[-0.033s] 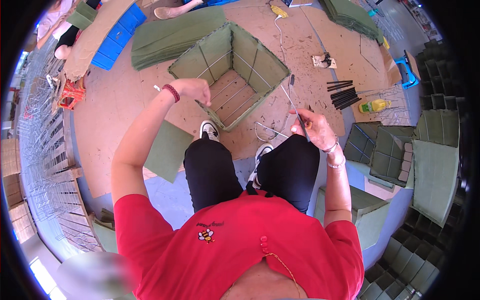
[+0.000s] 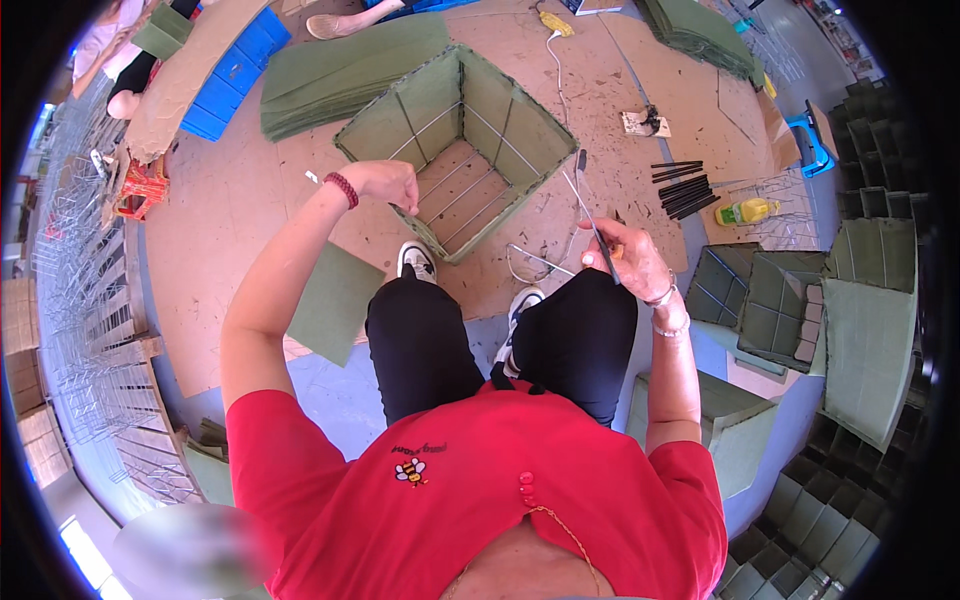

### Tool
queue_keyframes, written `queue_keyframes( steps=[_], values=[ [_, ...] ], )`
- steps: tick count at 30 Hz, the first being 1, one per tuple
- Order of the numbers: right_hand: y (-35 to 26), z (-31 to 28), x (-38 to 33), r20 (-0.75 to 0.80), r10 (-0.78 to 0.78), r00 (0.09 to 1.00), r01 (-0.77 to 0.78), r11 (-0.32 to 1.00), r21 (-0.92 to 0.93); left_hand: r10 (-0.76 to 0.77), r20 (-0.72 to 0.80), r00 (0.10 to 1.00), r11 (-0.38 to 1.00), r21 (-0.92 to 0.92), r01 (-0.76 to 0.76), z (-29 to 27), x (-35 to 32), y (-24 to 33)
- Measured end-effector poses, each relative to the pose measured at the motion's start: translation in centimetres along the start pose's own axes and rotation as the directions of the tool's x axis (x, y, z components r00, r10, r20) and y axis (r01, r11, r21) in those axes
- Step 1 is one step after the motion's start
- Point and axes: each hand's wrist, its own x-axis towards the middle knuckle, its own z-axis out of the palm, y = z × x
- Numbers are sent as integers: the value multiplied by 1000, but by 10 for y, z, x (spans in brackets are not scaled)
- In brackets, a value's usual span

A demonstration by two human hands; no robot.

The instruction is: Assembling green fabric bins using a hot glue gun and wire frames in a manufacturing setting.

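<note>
An open square box (image 2: 490, 130) of green fabric-like panels on a wire frame stands tilted toward me on the floor, its inside showing wire bars. My left hand (image 2: 387, 185) hangs at its near left edge with the fingers curled in; whether they pinch the rim or a small thing cannot be made out. Above my right knee, my right hand (image 2: 630, 262) is closed on a slim dark stick (image 2: 605, 250). A thin pale rod (image 2: 574, 190) runs up from beside that stick toward the box. Whether the two are joined is unclear.
Green sheets (image 2: 350, 75) lie stacked behind the box. Right of it are black sticks (image 2: 685, 190), a small board (image 2: 645, 123) with a dark lump, and a yellow bottle (image 2: 747, 211). Green boxes (image 2: 780, 300) stand at right, a blue crate (image 2: 235, 75) far left. A cord (image 2: 558, 75) crosses the cardboard.
</note>
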Motion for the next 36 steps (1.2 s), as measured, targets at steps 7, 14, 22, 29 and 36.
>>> queue_keyframes(
  steps=[7, 14, 22, 29, 36],
  values=[
    [29, -8, -27, -147, 108, 983, -110, 994, -9, -9, -40, 999, 987, -160, 3, 11, 6, 2],
    [47, -15, -51, -241, 269, 932, -304, 945, -123, 280, -341, 898, 846, -355, -399, 11, 45, 35],
    [150, 6, -79, -363, 375, 853, -440, 891, -112, 275, -355, 894, 952, -31, -305, 42, 69, 78],
    [267, 61, -131, -377, 694, 613, -695, 701, 161, 204, -674, 710, 932, -90, -352, 70, 61, 99],
    [353, 137, -163, -247, 917, 314, -793, 396, 463, -15, -749, 662, 968, -177, -178, 95, 66, 117]
  ],
)
